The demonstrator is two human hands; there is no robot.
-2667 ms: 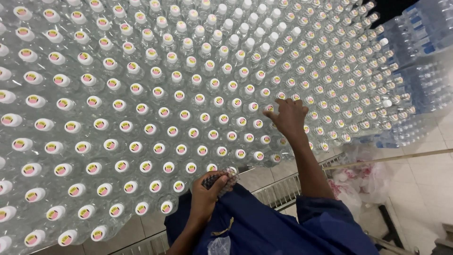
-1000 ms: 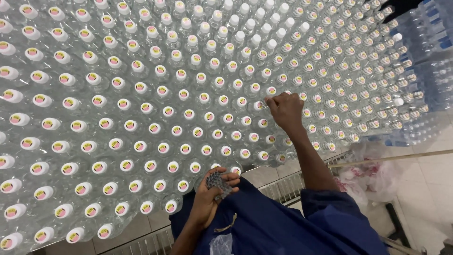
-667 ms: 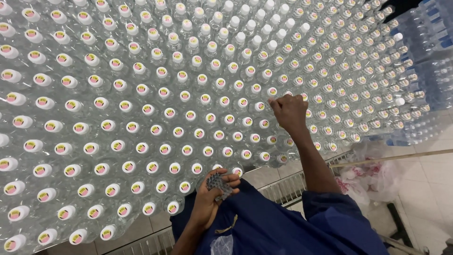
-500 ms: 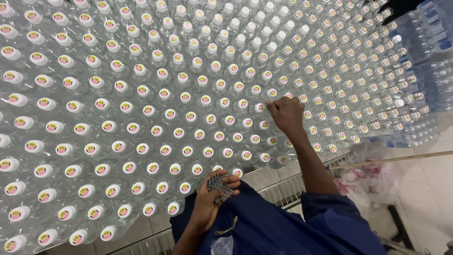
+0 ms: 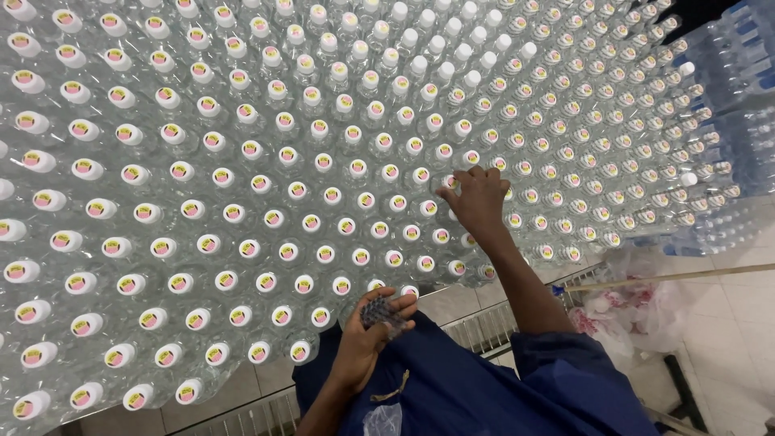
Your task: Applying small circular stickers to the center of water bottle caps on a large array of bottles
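A wide field of clear plastic bottles (image 5: 266, 186) with white caps stands packed together on a table; most caps carry a small round yellow and pink sticker. My right hand (image 5: 476, 198) reaches out over the bottles, its fingertips pressing on a cap near the middle right. My left hand (image 5: 373, 327) stays close to my body at the table's near edge, curled around a small dark sheet of stickers (image 5: 381, 310). Some caps (image 5: 452, 56) at the far middle look plain white. My blue sleeves fill the bottom of the view.
A metal wire rack edge (image 5: 476, 327) runs along the table's near side. A crumpled clear plastic bag with pink bits (image 5: 638, 303) lies on the white tiled floor at right, beside a thin wooden stick (image 5: 670, 278). Wrapped packs of bottles (image 5: 739, 97) are stacked far right.
My right hand has shifted slightly left and up among the caps, from one bottle to a neighbouring one. My left hand keeps the sticker sheet at the same place.
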